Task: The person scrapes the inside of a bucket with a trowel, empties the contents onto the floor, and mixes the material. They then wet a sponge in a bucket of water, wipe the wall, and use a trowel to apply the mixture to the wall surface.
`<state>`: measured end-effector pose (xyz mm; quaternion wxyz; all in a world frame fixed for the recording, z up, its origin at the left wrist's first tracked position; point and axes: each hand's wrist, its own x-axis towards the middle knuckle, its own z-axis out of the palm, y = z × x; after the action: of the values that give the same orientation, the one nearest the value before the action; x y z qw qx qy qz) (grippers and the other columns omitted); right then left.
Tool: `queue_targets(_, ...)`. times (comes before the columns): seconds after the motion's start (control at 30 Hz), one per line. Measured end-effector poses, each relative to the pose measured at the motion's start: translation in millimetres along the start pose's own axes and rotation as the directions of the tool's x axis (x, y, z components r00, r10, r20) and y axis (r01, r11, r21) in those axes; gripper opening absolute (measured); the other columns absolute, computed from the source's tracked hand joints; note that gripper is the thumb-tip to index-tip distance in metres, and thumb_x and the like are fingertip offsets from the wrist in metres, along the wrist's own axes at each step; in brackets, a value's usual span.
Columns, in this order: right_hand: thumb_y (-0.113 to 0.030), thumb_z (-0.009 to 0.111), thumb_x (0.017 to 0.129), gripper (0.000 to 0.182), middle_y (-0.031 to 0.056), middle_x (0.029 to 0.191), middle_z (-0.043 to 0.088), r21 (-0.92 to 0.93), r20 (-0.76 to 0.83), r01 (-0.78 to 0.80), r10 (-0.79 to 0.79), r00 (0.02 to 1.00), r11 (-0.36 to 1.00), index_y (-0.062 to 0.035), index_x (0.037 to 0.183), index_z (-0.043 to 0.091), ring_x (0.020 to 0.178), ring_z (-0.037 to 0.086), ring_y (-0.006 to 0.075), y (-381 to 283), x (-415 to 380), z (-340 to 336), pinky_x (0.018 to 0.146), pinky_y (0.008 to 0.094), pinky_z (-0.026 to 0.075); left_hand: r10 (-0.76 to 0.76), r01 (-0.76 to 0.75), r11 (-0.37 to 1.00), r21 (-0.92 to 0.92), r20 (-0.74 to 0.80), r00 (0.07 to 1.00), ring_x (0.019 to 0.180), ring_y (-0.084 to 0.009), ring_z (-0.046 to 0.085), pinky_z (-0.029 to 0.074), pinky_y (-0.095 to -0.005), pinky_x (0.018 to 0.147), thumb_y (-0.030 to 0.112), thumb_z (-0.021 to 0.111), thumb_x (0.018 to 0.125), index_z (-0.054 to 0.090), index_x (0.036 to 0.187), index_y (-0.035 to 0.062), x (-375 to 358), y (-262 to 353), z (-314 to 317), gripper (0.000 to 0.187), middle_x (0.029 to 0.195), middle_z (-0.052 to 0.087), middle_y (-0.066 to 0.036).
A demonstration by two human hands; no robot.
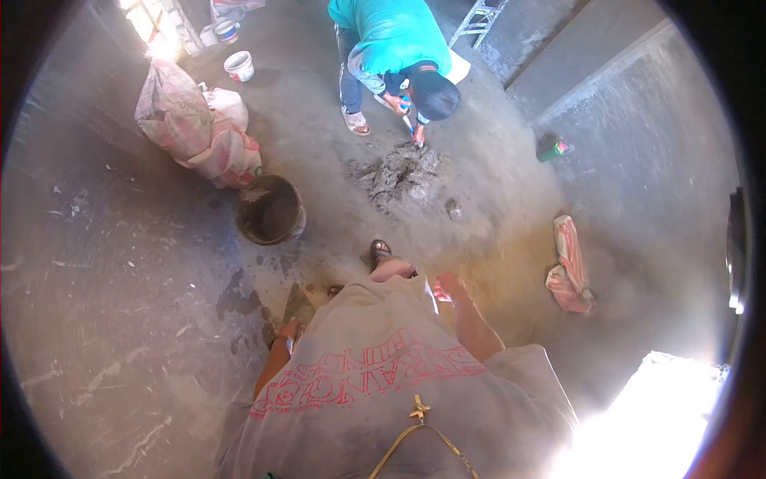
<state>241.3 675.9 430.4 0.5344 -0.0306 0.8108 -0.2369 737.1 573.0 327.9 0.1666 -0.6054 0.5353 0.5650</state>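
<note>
Nearest the camera, a grey T-shirt with red lettering [375,375] fills the lower middle of the frame, with a gold chain and cross pendant [419,413] hanging over it. At the shirt's left edge the person's left hand [286,331] is closed around the handle of a trowel [298,307], whose flat, mortar-smeared blade points up the frame toward the floor. To the right of the shirt the right hand [448,286] hangs at the end of a bare forearm, holding nothing; whether its fingers are spread or curled cannot be told. A sandalled foot [380,251] shows just above the shirt.

Up and left of the trowel stands a dark, dirty bucket [270,211] on the concrete floor [120,319]. Further up and left lie pink and white sacks [199,128], with a small white pail [239,66] beyond them. In the upper middle a pile of wet mortar [399,172] sits on the floor, and a co-worker in a teal shirt [395,36] bends over it, a tool in hand touching the pile. A crumpled pink sack [570,267] lies at the right, and a green bottle [552,149] above it.
</note>
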Motion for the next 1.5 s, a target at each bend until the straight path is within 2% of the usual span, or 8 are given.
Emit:
queue_targets(0.53,-0.019,0.047,0.085,0.015,0.0052,0.062,0.054,0.032,0.007,-0.026,0.025,1.0,0.999,-0.0076,0.078,0.054,0.05,0.054,0.018,2,-8,4,0.043,0.0311,0.044,-0.146,0.131,0.934,-0.333,-0.021,0.989,0.062,-0.0228,0.055,0.043,-0.0382,0.064,0.042,0.039,0.084,0.058,0.093,0.0045,34,2,-13,0.042,0.064,0.057,-0.008)
queue_targets(0.63,-0.02,0.047,0.085,0.016,0.0055,0.063,0.055,0.047,0.007,-0.012,0.011,1.0,0.999,-0.007,0.078,0.054,0.051,0.055,0.0179,5,3,3,0.044,0.0315,0.046,-0.175,0.168,0.961,-0.219,-0.011,0.985,0.087,-0.0246,0.056,0.04,-0.036,0.08,0.043,0.047,0.079,0.06,0.095,0.001,-48,79,-32,0.047,0.093,0.06,-0.014)
queue_targets(0.77,-0.022,0.048,0.085,0.019,0.0081,0.08,0.059,-0.018,0.021,-0.026,0.027,0.999,0.999,-0.008,0.094,0.057,0.063,0.059,0.02,3,8,3,0.054,0.0343,0.049,-0.018,0.01,0.995,-0.097,-0.081,0.997,0.084,-0.0231,0.056,0.041,-0.0353,0.078,0.042,0.049,0.078,0.06,0.095,0.0,-17,41,-16,0.047,0.093,0.06,-0.014)
queue_targets(0.9,-0.021,0.049,0.085,0.02,0.0082,0.081,0.06,-0.069,0.01,-0.023,0.024,1.0,0.997,-0.0088,0.098,0.056,0.063,0.059,0.0199,-2,-2,4,0.055,0.0346,0.05,-0.212,0.203,0.963,-0.176,-0.036,0.977,0.085,-0.0228,0.056,0.042,-0.0345,0.077,0.042,0.05,0.077,0.06,0.096,-0.0005,-25,51,-16,0.048,0.096,0.061,-0.014)
queue_targets(1.07,-0.02,0.049,0.083,0.016,0.007,0.075,0.058,-0.029,0.002,-0.026,0.026,1.0,0.999,-0.0075,0.09,0.056,0.06,0.058,0.0189,1,-5,5,0.052,0.0335,0.049,-0.126,0.119,0.965,-0.235,-0.015,0.992,0.095,-0.0261,0.056,0.041,-0.0359,0.083,0.043,0.049,0.078,0.059,0.103,-0.0004,-15,33,-6,0.051,0.105,0.06,-0.016)
queue_targets(1.13,-0.019,0.048,0.082,0.015,0.0061,0.068,0.057,-0.013,-0.014,-0.007,0.007,1.0,1.0,-0.0061,0.082,0.056,0.055,0.057,0.0183,0,-9,6,0.048,0.0323,0.047,0.027,-0.027,1.0,0.006,-0.07,0.997,0.097,-0.0282,0.056,0.04,-0.0373,0.084,0.043,0.047,0.08,0.056,0.107,-0.0017,-8,24,-5,0.053,0.107,0.059,-0.018)
queue_targets(1.27,-0.019,0.05,0.081,0.014,0.0054,0.068,0.056,-0.017,-0.016,0.001,-0.002,1.0,1.0,-0.007,0.083,0.056,0.056,0.057,0.0176,2,-10,4,0.047,0.032,0.047,-0.083,0.069,0.99,-0.12,-0.113,0.99,0.1,-0.0304,0.054,0.039,-0.0387,0.086,0.041,0.045,0.082,0.053,0.11,-0.0023,-4,18,0,0.053,0.11,0.058,-0.02)
queue_targets(1.5,-0.018,0.05,0.082,0.015,0.0053,0.07,0.057,-0.02,0.005,-0.008,0.009,1.0,1.0,-0.0067,0.088,0.057,0.057,0.057,0.0172,7,-3,2,0.048,0.0306,0.047,-0.125,0.119,0.939,-0.324,0.001,0.992,0.068,-0.0216,0.057,0.045,-0.0354,0.066,0.034,0.048,0.083,0.058,0.094,-0.0001,-52,72,-13,0.037,0.082,0.059,-0.012)
